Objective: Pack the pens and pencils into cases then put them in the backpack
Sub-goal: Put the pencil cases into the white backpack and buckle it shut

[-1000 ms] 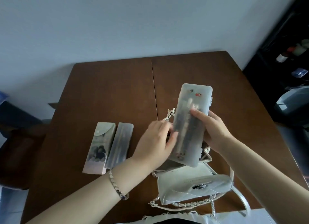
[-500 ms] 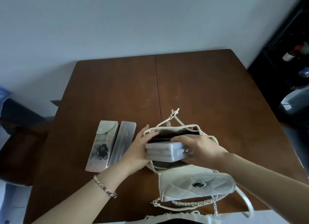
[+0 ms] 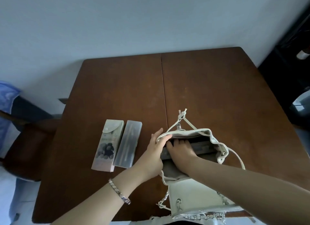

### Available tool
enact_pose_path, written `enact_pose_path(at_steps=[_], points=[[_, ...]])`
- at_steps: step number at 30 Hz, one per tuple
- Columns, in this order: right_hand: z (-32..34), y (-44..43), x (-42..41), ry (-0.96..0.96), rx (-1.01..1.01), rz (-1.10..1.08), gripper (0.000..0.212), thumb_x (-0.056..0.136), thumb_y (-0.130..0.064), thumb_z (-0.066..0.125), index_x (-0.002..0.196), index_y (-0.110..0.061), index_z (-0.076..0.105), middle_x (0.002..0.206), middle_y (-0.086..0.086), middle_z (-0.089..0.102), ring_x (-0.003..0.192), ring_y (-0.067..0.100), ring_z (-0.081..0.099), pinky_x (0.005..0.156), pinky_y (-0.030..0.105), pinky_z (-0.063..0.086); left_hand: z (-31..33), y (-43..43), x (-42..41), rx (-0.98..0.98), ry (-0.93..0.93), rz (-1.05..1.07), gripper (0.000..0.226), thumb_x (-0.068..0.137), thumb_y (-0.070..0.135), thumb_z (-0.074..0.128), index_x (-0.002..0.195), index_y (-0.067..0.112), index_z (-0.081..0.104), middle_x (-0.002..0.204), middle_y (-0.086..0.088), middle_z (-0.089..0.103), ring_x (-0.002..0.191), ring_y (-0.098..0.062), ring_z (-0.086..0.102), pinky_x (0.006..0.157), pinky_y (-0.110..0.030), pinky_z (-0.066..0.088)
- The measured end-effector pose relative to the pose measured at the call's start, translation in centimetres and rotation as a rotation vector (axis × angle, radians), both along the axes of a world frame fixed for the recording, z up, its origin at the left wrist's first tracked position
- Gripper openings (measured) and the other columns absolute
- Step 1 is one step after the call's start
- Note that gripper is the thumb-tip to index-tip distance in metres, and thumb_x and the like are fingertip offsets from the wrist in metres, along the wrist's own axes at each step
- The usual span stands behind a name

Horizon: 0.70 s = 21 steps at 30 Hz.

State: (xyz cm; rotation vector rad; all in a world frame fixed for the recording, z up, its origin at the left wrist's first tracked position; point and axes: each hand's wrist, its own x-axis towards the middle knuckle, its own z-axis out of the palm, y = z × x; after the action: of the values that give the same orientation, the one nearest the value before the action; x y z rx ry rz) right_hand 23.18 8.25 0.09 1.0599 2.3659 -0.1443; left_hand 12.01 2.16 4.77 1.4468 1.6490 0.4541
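i see the cream quilted leather backpack (image 3: 215, 141) open-mouthed on the brown wooden table (image 3: 117, 90), at lower centre of the frame. the left hand (image 3: 154, 152) grips the left rim of its mouth, fingers (image 3: 163, 138) curled over the edge. the right hand (image 3: 182, 149) is inside the opening, its fingers (image 3: 180, 142) spread flat on a frosted grey plastic pencil case (image 3: 204, 148) lying crosswise inside. left of the backpack, a flower-printed flap case (image 3: 107, 146) and a translucent frosted case (image 3: 127, 144) lie side by side.

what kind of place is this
Probably a room in a home: a wooden table against a plain wall, a chair beside it, and a dark shelf holding a bottle.
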Motion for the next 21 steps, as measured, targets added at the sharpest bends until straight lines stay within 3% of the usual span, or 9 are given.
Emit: enact_pose_path(at_steps=[2,4,6,8,11,14,18,19,21], points=[[0.2,0.3,-0.1,0.013,-0.083,-0.036,0.057,0.089,-0.02,0.048,0.138,-0.007,0.022,0.139,0.022,0.035,0.125,0.037,0.038,0.104,0.045,0.027,-0.3,0.2,-0.2,-0.001,-0.02,0.034,0.089,0.072,-0.026,0.029,0.14,0.031,0.03,0.156,0.01,-0.001,0.146,-0.015,-0.003,0.118,-0.033,0.015],[1.0,1.2,0.0,0.11,-0.231,-0.097,0.061,0.082,-0.021,0.054,0.137,-0.012,0.028,0.14,0.015,0.035,0.128,0.033,0.034,0.106,0.043,0.023,-0.2,0.9,-0.3,0.008,-0.06,0.084,0.085,0.071,-0.026,0.029,0.138,0.027,0.037,0.155,0.007,0.006,0.145,-0.012,0.004,0.115,-0.02,0.014],[2.0,2.3,0.6,0.253,-0.455,-0.229,0.054,0.082,-0.019,0.054,0.133,-0.016,0.038,0.135,0.01,0.045,0.124,0.027,0.041,0.101,0.036,0.03,-0.1,1.3,-0.4,0.01,-0.108,0.134,0.081,0.071,-0.026,0.029,0.134,0.021,0.045,0.153,0.005,0.014,0.14,-0.006,0.015,0.103,0.001,0.016],[3.1,2.8,1.7,0.324,-0.594,-0.324,0.05,0.082,-0.017,0.054,0.131,-0.017,0.044,0.125,0.006,0.056,0.113,0.022,0.052,0.09,0.029,0.041,0.1,1.5,-0.7,0.006,-0.166,0.143,0.079,0.07,-0.027,0.029,0.13,0.019,0.05,0.148,0.008,0.022,0.132,0.0,0.022,0.09,0.012,0.017],[4.9,3.3,3.6,0.373,-0.496,-0.33,0.046,0.083,-0.02,0.053,0.129,-0.02,0.049,0.122,0.002,0.06,0.109,0.019,0.056,0.092,0.026,0.045,0.1,1.1,-1.7,0.004,-0.295,0.147,0.069,0.069,-0.021,0.039,0.114,0.026,0.063,0.137,0.016,0.04,0.127,0.001,0.037,0.093,-0.001,0.032],[6.4,3.7,4.6,0.443,-0.417,-0.382,0.036,0.089,-0.024,0.047,0.123,-0.025,0.055,0.119,-0.007,0.061,0.113,0.015,0.054,0.095,0.023,0.04,-0.2,0.1,-3.1,0.046,-0.4,0.338,0.037,0.063,0.006,0.062,0.087,0.032,0.073,0.122,0.019,0.058,0.12,-0.004,0.051,0.095,-0.018,0.04],[7.0,3.8,4.6,0.516,-0.372,-0.463,0.028,0.089,-0.025,0.045,0.105,-0.01,0.06,0.107,0.009,0.068,0.107,0.024,0.06,0.097,0.04,0.044,-1.9,-1.4,-5.0,0.221,-0.119,0.339,0.025,0.077,0.043,0.056,0.1,0.037,0.063,0.116,0.024,0.056,0.113,0.014,0.046,0.095,-0.006,0.036],[7.1,3.8,4.5,0.515,-0.368,-0.481,0.028,0.089,-0.024,0.045,0.105,-0.007,0.061,0.107,0.012,0.068,0.107,0.024,0.06,0.099,0.039,0.043,-2.4,-1.5,-5.5,0.236,-0.133,0.413,0.028,0.079,0.048,0.051,0.101,0.033,0.062,0.108,0.019,0.06,0.107,0.01,0.052,0.092,-0.009,0.041],[7.4,3.8,4.4,0.518,-0.373,-0.523,0.026,0.09,-0.024,0.045,0.104,-0.015,0.065,0.106,0.008,0.07,0.106,0.02,0.061,0.098,0.032,0.043,-3.9,-1.6,-7.0,0.25,0.019,0.56,0.031,0.088,0.044,0.049,0.1,0.02,0.063,0.091,0.005,0.063,0.095,-0.011,0.062,0.08,-0.023,0.048]])
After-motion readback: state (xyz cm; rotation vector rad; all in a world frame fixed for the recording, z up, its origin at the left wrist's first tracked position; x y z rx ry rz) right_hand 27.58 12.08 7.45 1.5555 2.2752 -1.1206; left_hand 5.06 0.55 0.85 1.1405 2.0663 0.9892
